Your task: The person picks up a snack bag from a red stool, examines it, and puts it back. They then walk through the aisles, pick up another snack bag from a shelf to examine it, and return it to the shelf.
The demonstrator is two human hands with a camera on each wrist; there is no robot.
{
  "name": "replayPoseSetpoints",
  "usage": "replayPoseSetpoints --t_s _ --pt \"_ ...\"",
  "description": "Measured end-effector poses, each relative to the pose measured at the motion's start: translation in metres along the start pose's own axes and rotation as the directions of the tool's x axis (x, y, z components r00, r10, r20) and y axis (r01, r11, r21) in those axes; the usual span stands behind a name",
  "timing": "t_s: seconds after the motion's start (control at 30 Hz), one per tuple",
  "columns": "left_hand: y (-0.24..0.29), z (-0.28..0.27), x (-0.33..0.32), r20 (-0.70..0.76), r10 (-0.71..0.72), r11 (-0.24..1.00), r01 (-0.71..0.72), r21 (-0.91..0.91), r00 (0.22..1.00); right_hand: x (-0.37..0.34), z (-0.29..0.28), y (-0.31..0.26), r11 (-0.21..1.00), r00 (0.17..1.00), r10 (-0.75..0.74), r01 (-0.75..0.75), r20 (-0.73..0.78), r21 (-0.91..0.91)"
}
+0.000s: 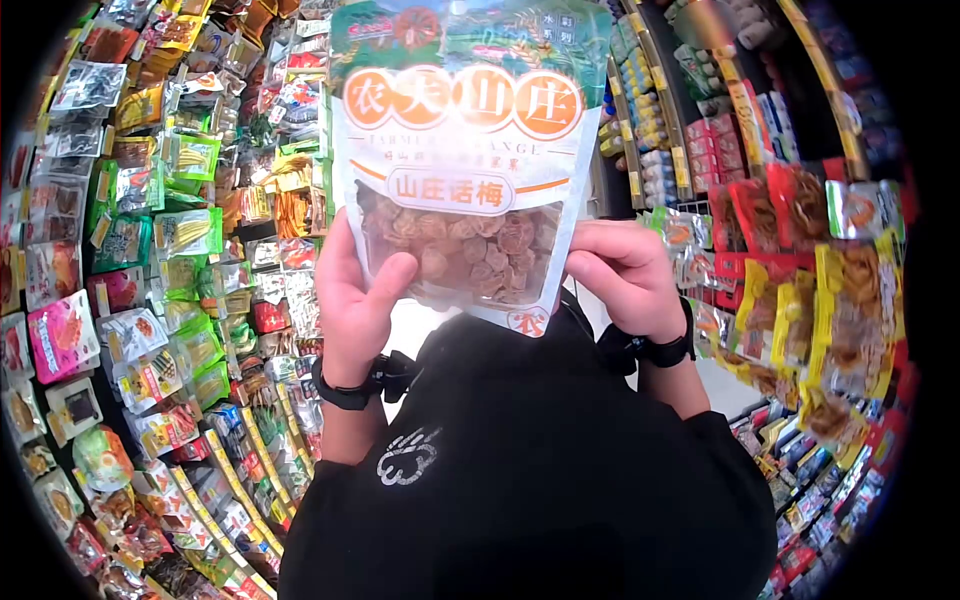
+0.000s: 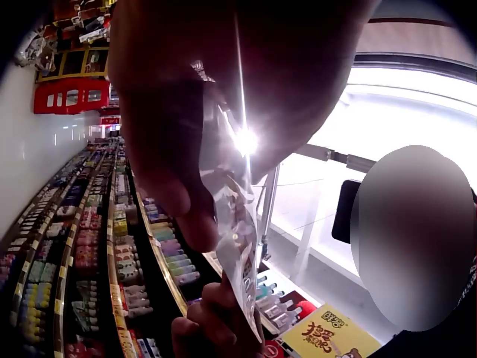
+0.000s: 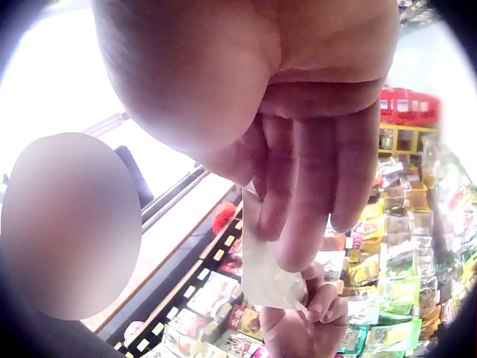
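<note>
A pouch of dried plums (image 1: 455,160) faces me upright in the head view, white and green with orange lettering. Through its clear window the brown wrinkled plums show. My left hand (image 1: 355,300) grips the lower left side, thumb on the front and fingers hidden behind. At the lower right edge, my right hand (image 1: 632,278) pinches the pouch between thumb and finger. The left wrist view catches the pouch (image 2: 237,246) nearly edge-on under the left hand (image 2: 246,82). In the right wrist view, its pale back (image 3: 264,268) lies below the right hand's fingers (image 3: 317,164).
Hanging snack packets (image 1: 165,250) crowd the racks on the left. More bagged snacks in yellow packaging (image 1: 850,330) hang close on the right, near the right forearm. Shelves of bottles (image 2: 123,246) run along an aisle. A yellow sign (image 2: 332,332) stands low by the shelf.
</note>
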State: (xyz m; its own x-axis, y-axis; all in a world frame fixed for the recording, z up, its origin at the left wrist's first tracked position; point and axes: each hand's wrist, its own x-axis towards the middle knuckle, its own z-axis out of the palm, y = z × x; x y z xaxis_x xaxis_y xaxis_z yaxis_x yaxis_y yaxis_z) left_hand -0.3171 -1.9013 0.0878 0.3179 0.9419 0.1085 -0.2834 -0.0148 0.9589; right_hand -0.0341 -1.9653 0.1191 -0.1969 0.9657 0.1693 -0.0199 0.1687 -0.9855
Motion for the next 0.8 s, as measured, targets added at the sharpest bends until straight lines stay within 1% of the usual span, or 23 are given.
replayPoseSetpoints --t_s 0.03,0.1,0.13,0.2,0.27,0.33,0.37,0.47,0.5,0.53,0.6,0.63,0.67,0.7,0.8 --pt "-0.001 0.002 0.013 -0.031 0.014 1.0 -0.015 -0.023 0.999 0.014 -0.007 0.004 1.0 1.0 0.006 -0.006 0.003 0.009" --pt "-0.006 0.0 0.042 -0.047 0.015 0.999 -0.016 -0.035 0.999 0.043 -0.024 0.008 0.998 0.997 0.038 -0.041 0.065 0.044" --pt "-0.008 -0.001 0.057 -0.058 0.02 0.999 -0.023 -0.048 0.998 0.058 -0.033 0.01 0.997 0.997 0.045 -0.048 0.064 0.056" --pt "-0.01 -0.001 0.087 -0.074 0.009 1.0 -0.011 -0.028 0.997 0.089 -0.051 0.015 0.998 0.997 0.032 -0.036 0.066 0.054" --pt "-0.011 -0.002 0.119 -0.08 0.056 0.998 -0.053 0.038 0.995 0.117 -0.067 0.023 0.999 0.999 0.003 -0.005 0.04 0.054" --pt "-0.011 -0.001 0.152 -0.08 0.054 0.998 -0.052 0.031 0.995 0.143 -0.085 0.022 0.993 0.996 0.04 -0.048 0.074 0.105" --pt "-0.009 0.0 0.166 -0.076 0.062 0.997 -0.059 0.041 0.995 0.156 -0.093 0.027 0.995 0.997 0.006 -0.014 0.083 0.096" --pt "-0.002 -0.002 0.2 -0.109 0.065 0.996 -0.059 0.065 0.992 0.195 -0.11 0.028 0.987 0.996 0.042 -0.054 0.081 0.151" --pt "-0.001 -0.002 0.209 -0.131 0.088 0.993 -0.077 0.088 0.987 0.207 -0.117 0.033 0.989 0.994 0.025 -0.039 0.102 0.14" --pt "0.0 -0.004 0.216 -0.155 0.108 0.99 -0.092 0.111 0.982 0.22 -0.12 0.034 0.988 0.992 0.022 -0.04 0.121 0.149" --pt "0.003 -0.01 0.228 -0.193 0.119 0.99 -0.101 0.101 0.974 0.248 -0.125 0.034 0.992 0.989 -0.008 -0.011 0.151 0.125" --pt "0.003 -0.015 0.233 -0.213 0.117 0.99 -0.099 0.097 0.97 0.263 -0.129 0.038 0.991 0.975 -0.046 0.016 0.218 0.136" --pt "0.002 -0.022 0.238 -0.233 0.114 0.991 -0.095 0.091 0.966 0.278 -0.129 0.041 0.991 0.97 -0.046 0.013 0.24 0.136" --pt "-0.001 -0.029 0.245 -0.25 0.14 0.987 -0.116 0.108 0.958 0.291 -0.127 0.044 0.991 0.965 -0.046 0.012 0.257 0.131" --pt "-0.008 -0.051 0.268 -0.3 0.136 0.989 -0.113 0.093 0.944 0.331 -0.121 0.057 0.992 0.955 -0.032 -0.006 0.295 0.127"
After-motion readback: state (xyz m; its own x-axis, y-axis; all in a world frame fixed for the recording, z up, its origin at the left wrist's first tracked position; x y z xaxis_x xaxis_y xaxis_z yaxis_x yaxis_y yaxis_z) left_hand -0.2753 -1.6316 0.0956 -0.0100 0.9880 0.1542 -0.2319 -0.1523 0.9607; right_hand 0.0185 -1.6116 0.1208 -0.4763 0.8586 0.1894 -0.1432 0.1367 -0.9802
